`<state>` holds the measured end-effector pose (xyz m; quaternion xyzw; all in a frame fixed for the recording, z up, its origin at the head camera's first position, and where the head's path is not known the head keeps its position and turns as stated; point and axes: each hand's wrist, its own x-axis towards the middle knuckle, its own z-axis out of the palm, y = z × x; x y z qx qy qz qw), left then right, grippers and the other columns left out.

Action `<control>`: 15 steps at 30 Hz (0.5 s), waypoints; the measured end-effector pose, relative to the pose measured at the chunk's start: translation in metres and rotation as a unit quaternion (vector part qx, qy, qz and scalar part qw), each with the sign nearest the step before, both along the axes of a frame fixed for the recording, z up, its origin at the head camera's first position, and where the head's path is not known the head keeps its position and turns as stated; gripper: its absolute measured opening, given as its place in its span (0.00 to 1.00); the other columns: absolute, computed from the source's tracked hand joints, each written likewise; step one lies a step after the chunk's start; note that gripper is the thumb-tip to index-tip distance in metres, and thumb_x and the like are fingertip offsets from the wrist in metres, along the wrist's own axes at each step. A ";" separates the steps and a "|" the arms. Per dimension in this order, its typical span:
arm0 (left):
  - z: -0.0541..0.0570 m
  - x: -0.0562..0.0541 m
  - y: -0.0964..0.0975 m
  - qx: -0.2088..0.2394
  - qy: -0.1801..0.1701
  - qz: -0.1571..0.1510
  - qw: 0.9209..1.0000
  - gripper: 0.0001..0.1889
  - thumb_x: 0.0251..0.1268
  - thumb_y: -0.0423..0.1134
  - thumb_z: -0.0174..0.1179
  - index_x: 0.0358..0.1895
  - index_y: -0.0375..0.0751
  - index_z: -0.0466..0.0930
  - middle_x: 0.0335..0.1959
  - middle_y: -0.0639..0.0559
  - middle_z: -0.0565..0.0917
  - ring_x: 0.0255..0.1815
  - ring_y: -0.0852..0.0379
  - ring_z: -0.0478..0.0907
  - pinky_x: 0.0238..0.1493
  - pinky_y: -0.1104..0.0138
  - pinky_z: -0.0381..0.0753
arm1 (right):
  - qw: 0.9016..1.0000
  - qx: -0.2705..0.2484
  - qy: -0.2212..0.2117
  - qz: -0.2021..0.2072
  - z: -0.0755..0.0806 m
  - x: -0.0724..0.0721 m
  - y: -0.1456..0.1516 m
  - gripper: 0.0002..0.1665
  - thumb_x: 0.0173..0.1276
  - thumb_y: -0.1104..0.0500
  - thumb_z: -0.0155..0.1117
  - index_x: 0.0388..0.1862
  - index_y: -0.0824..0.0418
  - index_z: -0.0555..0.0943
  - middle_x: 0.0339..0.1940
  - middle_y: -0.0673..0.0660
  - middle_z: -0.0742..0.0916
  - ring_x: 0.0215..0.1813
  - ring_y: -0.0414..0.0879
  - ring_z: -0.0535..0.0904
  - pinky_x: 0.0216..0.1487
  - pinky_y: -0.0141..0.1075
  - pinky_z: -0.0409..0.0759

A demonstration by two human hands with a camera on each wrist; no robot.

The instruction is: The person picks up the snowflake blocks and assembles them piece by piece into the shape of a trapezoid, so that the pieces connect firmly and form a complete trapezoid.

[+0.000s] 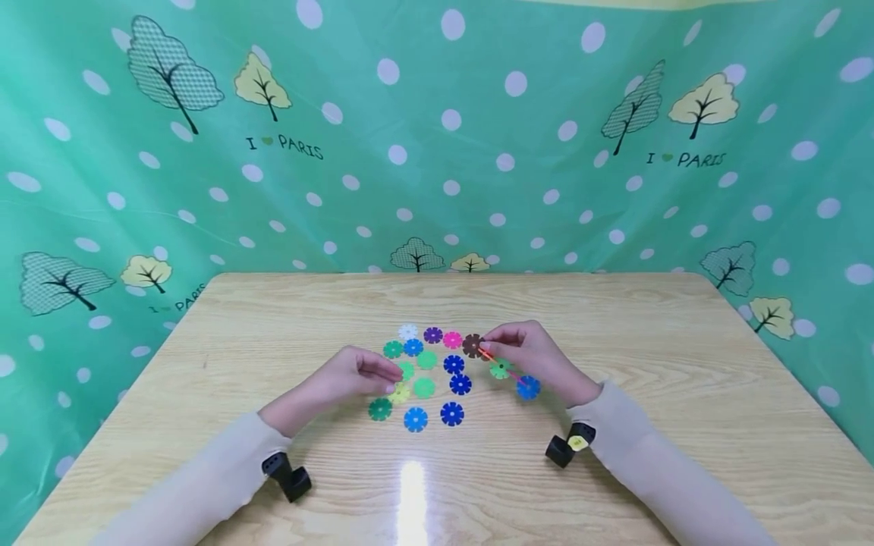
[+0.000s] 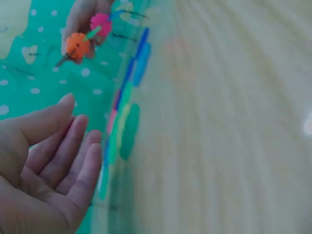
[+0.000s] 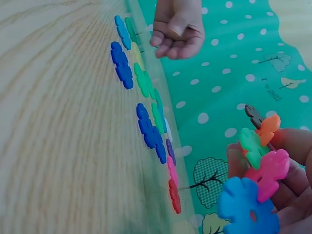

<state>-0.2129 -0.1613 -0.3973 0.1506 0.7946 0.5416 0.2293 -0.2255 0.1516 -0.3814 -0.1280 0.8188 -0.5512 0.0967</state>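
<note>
My right hand (image 1: 531,350) pinches a chain of interlocked plastic snowflake discs. In the right wrist view the chain runs from a brown disc (image 3: 254,116) through an orange disc (image 3: 268,129), a green disc (image 3: 253,147) and a pink disc (image 3: 268,174) to a blue disc (image 3: 246,204). The thumb and fingers lie around the orange, green and pink part. My left hand (image 1: 358,373) hovers over the left side of the loose discs, fingers loosely bent and apart from the thumb. Nothing lies between them in the left wrist view. A yellow disc (image 1: 400,393) shows beside its fingertips.
Loose discs lie flat on the wooden table (image 1: 287,318): several dark blue discs (image 1: 452,414), green discs (image 1: 424,387), a pink disc (image 1: 452,340), a purple disc (image 1: 433,335) and a white disc (image 1: 407,332). A red disc (image 3: 174,196) shows in the right wrist view. A green patterned cloth (image 1: 451,182) hangs behind.
</note>
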 end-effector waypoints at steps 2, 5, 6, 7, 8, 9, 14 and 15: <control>-0.003 0.001 -0.007 -0.008 -0.005 -0.017 1.000 0.18 0.55 0.31 0.66 0.49 0.29 0.79 0.46 0.39 0.83 0.46 0.50 0.82 0.49 0.64 0.81 | 1.000 -0.006 0.001 -0.003 -0.001 0.000 0.001 0.11 0.66 0.61 0.62 0.41 0.68 0.83 0.32 0.53 0.87 0.28 0.42 0.77 0.25 0.29 0.75; -0.005 0.002 -0.015 -0.027 -0.006 -0.033 0.999 0.18 0.53 0.32 0.67 0.48 0.29 0.79 0.46 0.40 0.84 0.46 0.50 0.82 0.49 0.64 0.81 | 1.000 -0.008 0.005 -0.003 -0.003 -0.001 0.002 0.11 0.66 0.62 0.61 0.43 0.68 0.82 0.34 0.55 0.87 0.31 0.42 0.78 0.27 0.28 0.76; -0.006 0.002 -0.017 -0.034 -0.004 -0.037 0.999 0.18 0.53 0.31 0.67 0.48 0.30 0.80 0.45 0.40 0.84 0.46 0.50 0.81 0.49 0.65 0.81 | 1.000 -0.009 0.006 -0.005 -0.003 -0.001 0.002 0.11 0.66 0.63 0.61 0.43 0.68 0.82 0.35 0.55 0.87 0.32 0.43 0.78 0.28 0.29 0.76; -0.007 0.002 -0.019 -0.040 -0.001 -0.042 0.998 0.18 0.52 0.31 0.68 0.48 0.30 0.80 0.45 0.41 0.84 0.45 0.50 0.81 0.48 0.65 0.81 | 1.000 -0.008 0.008 -0.008 -0.004 -0.001 0.002 0.10 0.66 0.63 0.61 0.43 0.68 0.82 0.35 0.56 0.86 0.32 0.43 0.78 0.28 0.29 0.76; -0.007 0.002 -0.021 -0.045 0.003 -0.046 0.998 0.18 0.51 0.31 0.68 0.47 0.31 0.80 0.45 0.42 0.84 0.45 0.51 0.81 0.48 0.66 0.81 | 1.000 -0.008 0.009 -0.011 -0.004 -0.001 0.002 0.10 0.66 0.63 0.60 0.43 0.68 0.82 0.35 0.56 0.86 0.32 0.43 0.78 0.29 0.29 0.76; -0.008 0.003 -0.022 -0.048 0.006 -0.051 0.998 0.18 0.51 0.30 0.68 0.47 0.31 0.81 0.44 0.42 0.84 0.45 0.51 0.81 0.47 0.67 0.81 | 1.000 -0.007 0.010 -0.012 -0.004 -0.001 0.002 0.10 0.66 0.63 0.60 0.42 0.68 0.81 0.35 0.55 0.86 0.32 0.43 0.78 0.30 0.29 0.76; -0.010 0.004 -0.026 -0.053 0.026 -0.069 0.996 0.18 0.47 0.27 0.69 0.45 0.33 0.82 0.42 0.44 0.84 0.42 0.52 0.79 0.41 0.70 0.81 | 1.000 -0.006 0.007 -0.015 -0.004 -0.001 0.001 0.09 0.66 0.63 0.59 0.41 0.69 0.80 0.34 0.55 0.84 0.33 0.44 0.76 0.32 0.29 0.76; -0.011 0.004 -0.026 -0.053 0.031 -0.072 0.996 0.17 0.47 0.27 0.69 0.45 0.33 0.82 0.41 0.45 0.84 0.41 0.52 0.79 0.40 0.70 0.81 | 1.000 -0.007 0.006 -0.014 -0.005 -0.001 0.001 0.10 0.67 0.63 0.59 0.41 0.69 0.80 0.34 0.55 0.84 0.33 0.44 0.76 0.33 0.29 0.76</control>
